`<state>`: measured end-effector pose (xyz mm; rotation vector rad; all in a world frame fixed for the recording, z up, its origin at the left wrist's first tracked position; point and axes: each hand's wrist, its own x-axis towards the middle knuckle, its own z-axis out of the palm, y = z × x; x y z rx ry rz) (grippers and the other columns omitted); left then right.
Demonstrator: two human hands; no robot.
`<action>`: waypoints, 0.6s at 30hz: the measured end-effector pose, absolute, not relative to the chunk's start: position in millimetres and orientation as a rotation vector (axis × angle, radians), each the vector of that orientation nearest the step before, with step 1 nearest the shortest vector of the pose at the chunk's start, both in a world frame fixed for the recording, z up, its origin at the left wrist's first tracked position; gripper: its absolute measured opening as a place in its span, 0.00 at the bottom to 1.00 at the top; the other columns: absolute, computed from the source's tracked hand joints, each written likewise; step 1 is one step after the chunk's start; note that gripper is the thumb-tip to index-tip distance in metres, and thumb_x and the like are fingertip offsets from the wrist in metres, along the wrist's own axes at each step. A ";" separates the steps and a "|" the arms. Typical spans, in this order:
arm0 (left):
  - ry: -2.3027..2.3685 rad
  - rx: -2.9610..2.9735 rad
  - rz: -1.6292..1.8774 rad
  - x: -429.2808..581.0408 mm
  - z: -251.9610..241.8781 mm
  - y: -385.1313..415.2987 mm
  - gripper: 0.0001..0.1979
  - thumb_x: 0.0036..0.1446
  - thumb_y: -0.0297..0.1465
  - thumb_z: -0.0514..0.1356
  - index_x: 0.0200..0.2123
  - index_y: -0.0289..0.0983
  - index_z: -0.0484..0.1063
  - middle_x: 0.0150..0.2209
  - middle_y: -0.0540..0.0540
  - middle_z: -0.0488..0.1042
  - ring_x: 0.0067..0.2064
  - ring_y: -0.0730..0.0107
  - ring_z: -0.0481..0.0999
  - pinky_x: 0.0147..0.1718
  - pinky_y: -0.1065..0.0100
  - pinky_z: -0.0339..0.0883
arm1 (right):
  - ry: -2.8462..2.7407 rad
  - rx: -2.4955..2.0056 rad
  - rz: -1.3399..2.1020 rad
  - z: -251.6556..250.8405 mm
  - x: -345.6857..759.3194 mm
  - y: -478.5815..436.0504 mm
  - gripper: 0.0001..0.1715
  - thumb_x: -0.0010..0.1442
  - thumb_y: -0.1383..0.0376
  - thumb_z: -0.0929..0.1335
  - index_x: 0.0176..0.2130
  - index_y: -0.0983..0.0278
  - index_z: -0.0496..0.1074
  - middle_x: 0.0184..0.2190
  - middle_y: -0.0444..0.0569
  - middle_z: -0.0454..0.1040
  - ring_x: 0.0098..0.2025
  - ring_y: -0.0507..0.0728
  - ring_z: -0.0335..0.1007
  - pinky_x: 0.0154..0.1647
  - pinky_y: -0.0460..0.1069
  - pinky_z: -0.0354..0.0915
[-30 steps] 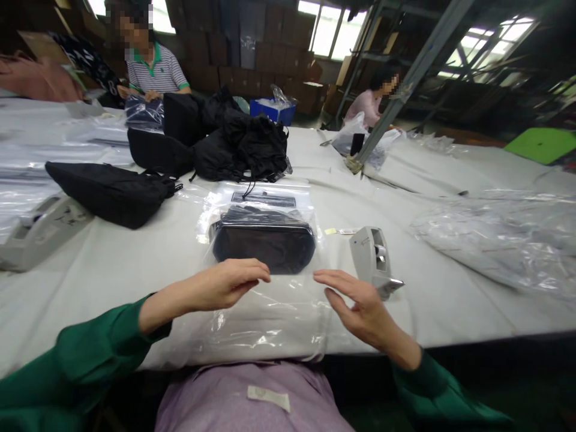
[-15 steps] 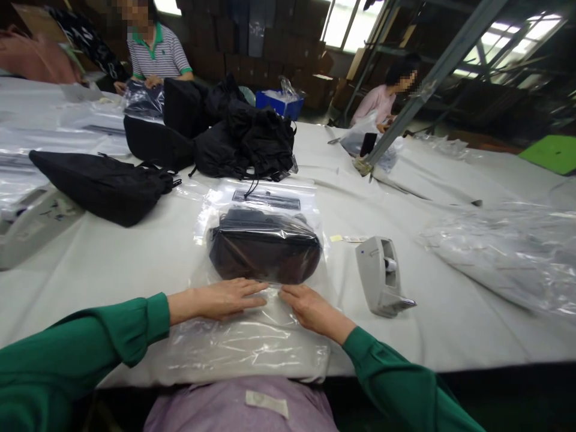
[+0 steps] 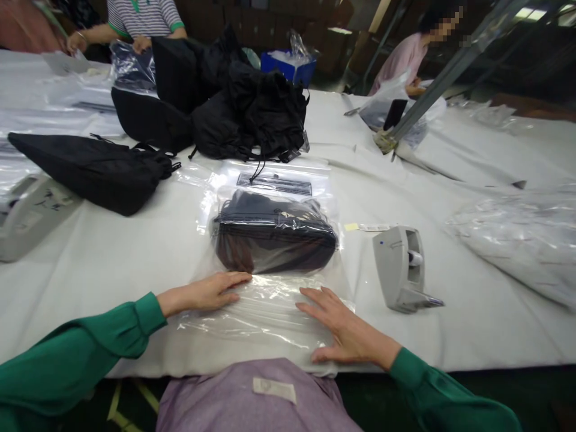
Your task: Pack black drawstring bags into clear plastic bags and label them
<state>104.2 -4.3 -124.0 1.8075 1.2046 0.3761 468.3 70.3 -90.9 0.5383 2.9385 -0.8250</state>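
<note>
A black bag lies inside a clear plastic bag in front of me, under a printed warning strip. My left hand rests on the left side of the plastic's loose near part, fingers stretched out and holding nothing. On the right side of that loose part, my right hand has its fingers spread and thumb apart, also holding nothing. A grey tape dispenser stands right of the plastic bag, beyond my right hand.
Several black bags are piled behind, with one more at the left. Another dispenser is at the left edge. Plastic bags lie right. A metal post rises behind. Two people work across the table.
My hands have moved apart; the right one has come nearer to me and opened its fingers wide. The view has tilted down and shifted a little.
</note>
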 end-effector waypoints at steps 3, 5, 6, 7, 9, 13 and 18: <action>1.267 2.082 0.169 122.8 -121.1 -8.2 0.32 0.59 0.31 0.58 0.66 0.40 0.56 0.64 0.37 0.60 0.60 0.49 0.64 0.58 0.50 0.59 | 2.963 0.445 -0.577 -90.1 481.2 48.4 0.27 0.59 0.64 0.71 0.57 0.62 0.67 0.63 0.62 0.62 0.64 0.70 0.57 0.63 0.73 0.51; 1.325 2.212 0.005 134.2 -117.7 -6.5 0.34 0.56 0.32 0.60 0.66 0.41 0.56 0.64 0.35 0.59 0.56 0.45 0.66 0.54 0.48 0.63 | 3.062 0.457 -0.423 -97.0 484.5 43.3 0.17 0.61 0.75 0.63 0.48 0.65 0.72 0.57 0.63 0.70 0.60 0.66 0.64 0.61 0.71 0.57; 1.345 2.243 -0.055 137.8 -114.9 -5.0 0.35 0.55 0.33 0.62 0.65 0.41 0.56 0.64 0.34 0.58 0.55 0.43 0.66 0.52 0.47 0.64 | 3.127 0.477 -0.362 -99.0 484.1 43.7 0.17 0.61 0.78 0.61 0.44 0.66 0.73 0.54 0.63 0.72 0.58 0.65 0.67 0.59 0.70 0.59; 1.348 2.247 -0.090 139.5 -110.9 -3.6 0.36 0.54 0.35 0.63 0.65 0.41 0.57 0.64 0.33 0.57 0.55 0.42 0.66 0.52 0.46 0.64 | 3.197 0.511 -0.318 -98.6 482.5 45.6 0.17 0.61 0.79 0.59 0.41 0.67 0.73 0.52 0.63 0.73 0.56 0.64 0.69 0.58 0.69 0.62; 1.308 2.176 -0.071 138.0 -99.8 -4.3 0.38 0.55 0.41 0.63 0.66 0.40 0.56 0.65 0.32 0.56 0.58 0.40 0.64 0.54 0.46 0.61 | 3.311 0.647 -0.296 -90.3 477.1 51.6 0.16 0.64 0.76 0.58 0.41 0.66 0.72 0.46 0.61 0.76 0.50 0.62 0.72 0.53 0.64 0.68; 1.230 2.033 0.119 133.5 -74.3 -28.8 0.53 0.51 0.51 0.64 0.70 0.39 0.40 0.68 0.33 0.52 0.64 0.43 0.60 0.60 0.49 0.56 | 3.400 0.937 -0.354 -62.8 466.7 64.7 0.15 0.69 0.68 0.59 0.42 0.64 0.73 0.33 0.53 0.78 0.36 0.58 0.75 0.39 0.53 0.73; 1.690 2.174 0.166 140.6 -67.0 -61.5 0.29 0.59 0.33 0.60 0.63 0.41 0.61 0.49 0.37 0.76 0.51 0.49 0.75 0.54 0.46 0.63 | 3.470 1.131 -0.396 -52.3 460.5 85.0 0.15 0.69 0.63 0.61 0.43 0.63 0.75 0.34 0.52 0.80 0.35 0.58 0.77 0.39 0.52 0.73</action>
